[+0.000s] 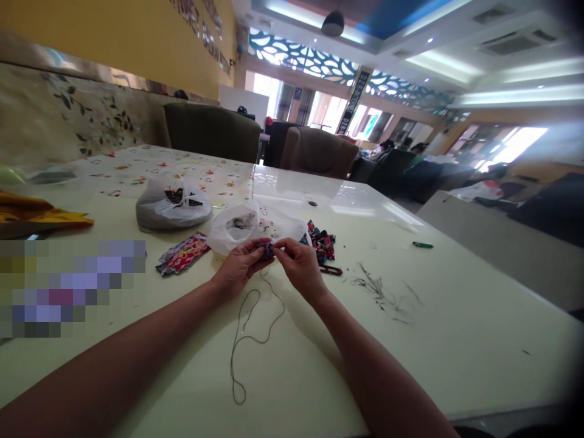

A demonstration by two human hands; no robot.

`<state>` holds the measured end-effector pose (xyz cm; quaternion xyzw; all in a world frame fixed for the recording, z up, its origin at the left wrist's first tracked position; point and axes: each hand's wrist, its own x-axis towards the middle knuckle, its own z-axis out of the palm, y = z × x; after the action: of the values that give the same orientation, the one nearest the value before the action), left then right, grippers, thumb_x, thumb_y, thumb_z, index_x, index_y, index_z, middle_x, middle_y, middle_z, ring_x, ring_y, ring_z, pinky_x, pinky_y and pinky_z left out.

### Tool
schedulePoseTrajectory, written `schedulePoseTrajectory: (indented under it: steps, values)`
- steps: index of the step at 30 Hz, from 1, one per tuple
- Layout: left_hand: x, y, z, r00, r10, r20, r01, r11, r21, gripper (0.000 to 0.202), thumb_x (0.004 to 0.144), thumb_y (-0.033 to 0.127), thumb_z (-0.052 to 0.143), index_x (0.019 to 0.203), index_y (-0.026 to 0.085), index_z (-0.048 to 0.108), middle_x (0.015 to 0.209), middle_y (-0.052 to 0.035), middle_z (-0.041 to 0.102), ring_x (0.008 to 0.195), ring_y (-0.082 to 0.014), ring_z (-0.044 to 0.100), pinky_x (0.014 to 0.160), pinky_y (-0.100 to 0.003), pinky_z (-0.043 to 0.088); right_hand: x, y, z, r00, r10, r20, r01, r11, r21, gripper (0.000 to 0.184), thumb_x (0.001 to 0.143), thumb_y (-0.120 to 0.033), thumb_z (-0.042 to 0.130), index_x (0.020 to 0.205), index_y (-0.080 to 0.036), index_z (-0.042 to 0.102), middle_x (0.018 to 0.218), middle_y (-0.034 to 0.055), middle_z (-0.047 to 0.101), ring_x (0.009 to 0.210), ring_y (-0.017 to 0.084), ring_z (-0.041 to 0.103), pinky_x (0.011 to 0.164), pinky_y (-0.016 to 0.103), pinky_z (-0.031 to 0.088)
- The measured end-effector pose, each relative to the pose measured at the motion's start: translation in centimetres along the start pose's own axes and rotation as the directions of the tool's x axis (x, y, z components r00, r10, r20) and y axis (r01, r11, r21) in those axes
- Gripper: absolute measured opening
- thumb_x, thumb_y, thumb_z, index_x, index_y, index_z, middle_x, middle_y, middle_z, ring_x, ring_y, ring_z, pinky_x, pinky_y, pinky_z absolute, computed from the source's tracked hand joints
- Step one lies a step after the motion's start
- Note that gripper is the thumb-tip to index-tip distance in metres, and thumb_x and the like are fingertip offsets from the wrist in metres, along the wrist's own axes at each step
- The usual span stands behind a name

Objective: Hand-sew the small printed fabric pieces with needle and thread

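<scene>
My left hand (239,266) is closed on a small dark purple piece (267,250), which looks like folded cloth. The fingers of my right hand (298,266) pinch at its right edge, and what exactly lies between those fingertips is too small to make out. A thin grey-green cord (232,353) hangs below the hands and lies in loops on the table. Just behind the hands sits an open white plastic bag (223,231) with small things inside. Patterned red and dark cloth pieces (325,243) are heaped beyond my right hand.
Another white plastic bag (176,210) stands at back left, near folded red-and-grey cloth (185,254). A dark red cutter-like tool (331,270), thread scraps (381,292) and a green-handled tool (423,245) lie to the right. Yellow cloth (41,213) is far left; chairs (319,152) stand beyond the white table (456,340).
</scene>
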<state>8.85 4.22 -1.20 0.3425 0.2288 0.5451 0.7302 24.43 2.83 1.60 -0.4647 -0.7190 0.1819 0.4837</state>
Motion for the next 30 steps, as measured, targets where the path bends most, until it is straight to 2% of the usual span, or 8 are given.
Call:
schedulePoseTrajectory:
  steps: [3, 7, 9, 16, 20, 24, 26, 30]
  values:
    - [0.0, 0.0, 0.0, 1.0, -0.014, 0.005, 0.015, 1.0, -0.004, 0.02, 0.083, 0.009, 0.067, 0.103, 0.011, 0.07, 0.097, -0.0088, 0.075, 0.088, -0.015, 0.071, 0.087, -0.028, 0.057, 0.0, 0.0, 0.0, 0.998, -0.05, 0.046, 0.051, 0.999, -0.018, 0.018, 0.085, -0.023, 0.056, 0.087, -0.017, 0.072, 0.076, 0.003, 0.071, 0.066, 0.014, 0.06, 0.064, 0.024, 0.043]
    - [0.0, 0.2, 0.1, 0.999, -0.018, -0.027, 0.016, 0.999, -0.044, 0.018, 0.086, 0.008, 0.064, 0.102, 0.011, 0.07, 0.096, -0.0089, 0.075, 0.088, -0.014, 0.071, 0.088, -0.027, 0.057, 0.0, -0.7, -0.7, 0.999, -0.029, -0.016, 0.029, 1.0, -0.003, 0.021, 0.086, -0.024, 0.055, 0.091, -0.016, 0.073, 0.067, 0.001, 0.067, 0.054, 0.011, 0.052, 0.057, 0.023, 0.041]
    - [0.0, 0.2, 0.0, 0.999, -0.019, -0.036, 0.017, 0.998, -0.067, 0.017, 0.088, 0.008, 0.062, 0.103, 0.011, 0.069, 0.095, -0.0091, 0.075, 0.087, -0.0137, 0.072, 0.088, -0.027, 0.057, 0.1, -0.9, -0.9, 1.0, -0.02, -0.002, 0.02, 1.0, 0.0, 0.022, 0.087, -0.025, 0.054, 0.093, -0.016, 0.073, 0.063, 0.0, 0.064, 0.05, 0.01, 0.049, 0.053, 0.022, 0.039]
    - [0.2, 0.0, -0.2, 1.0, -0.015, -0.012, 0.014, 0.997, -0.077, 0.019, 0.085, 0.008, 0.064, 0.102, 0.011, 0.07, 0.099, -0.0094, 0.074, 0.088, -0.015, 0.071, 0.088, -0.027, 0.057, -0.1, -0.1, -0.1, 0.988, -0.1, 0.115, 0.108, 0.992, -0.062, 0.025, 0.086, -0.021, 0.052, 0.098, -0.018, 0.074, 0.088, 0.0072, 0.075, 0.07, 0.018, 0.065, 0.067, 0.027, 0.047]
    - [0.1, -0.1, -0.2, 1.0, -0.021, -0.006, 0.02, 0.997, -0.07, 0.02, 0.085, 0.008, 0.064, 0.104, 0.011, 0.07, 0.099, -0.0097, 0.074, 0.088, -0.0148, 0.071, 0.085, -0.025, 0.057, -0.2, -0.1, 0.2, 0.977, -0.097, 0.189, 0.116, 0.989, -0.094, 0.025, 0.085, -0.02, 0.052, 0.1, -0.017, 0.073, 0.078, 0.0043, 0.071, 0.06, 0.014, 0.056, 0.059, 0.025, 0.042]
    - [0.1, 0.3, 0.0, 0.999, -0.016, -0.035, 0.012, 0.995, -0.099, 0.017, 0.087, 0.007, 0.062, 0.101, 0.011, 0.07, 0.096, -0.008, 0.074, 0.087, -0.0133, 0.071, 0.089, -0.026, 0.056, -0.1, -0.9, -0.6, 0.996, -0.048, 0.074, 0.05, 0.998, -0.025, 0.027, 0.088, -0.025, 0.051, 0.105, -0.016, 0.07, 0.058, -0.0027, 0.055, 0.049, 0.01, 0.042, 0.051, 0.022, 0.033]
    - [0.0, 0.4, 0.1, 0.999, -0.019, -0.042, 0.014, 0.994, -0.106, 0.016, 0.088, 0.007, 0.061, 0.101, 0.011, 0.07, 0.095, -0.0076, 0.074, 0.087, -0.013, 0.071, 0.089, -0.026, 0.056, 0.0, -1.1, -1.0, 0.997, -0.027, 0.068, 0.028, 1.0, -0.003, 0.025, 0.089, -0.026, 0.051, 0.102, -0.016, 0.07, 0.053, -0.0056, 0.045, 0.046, 0.009, 0.036, 0.049, 0.022, 0.029]
    - [0.0, 0.3, 0.2, 0.999, -0.013, -0.043, 0.009, 0.995, -0.1, 0.016, 0.087, 0.008, 0.062, 0.101, 0.012, 0.069, 0.095, -0.0073, 0.074, 0.086, -0.013, 0.071, 0.084, -0.024, 0.057, 0.0, -0.7, -0.7, 0.985, -0.042, 0.168, 0.046, 0.999, -0.016, 0.025, 0.085, -0.022, 0.051, 0.102, -0.016, 0.068, 0.054, -0.0058, 0.045, 0.047, 0.009, 0.035, 0.05, 0.022, 0.029]
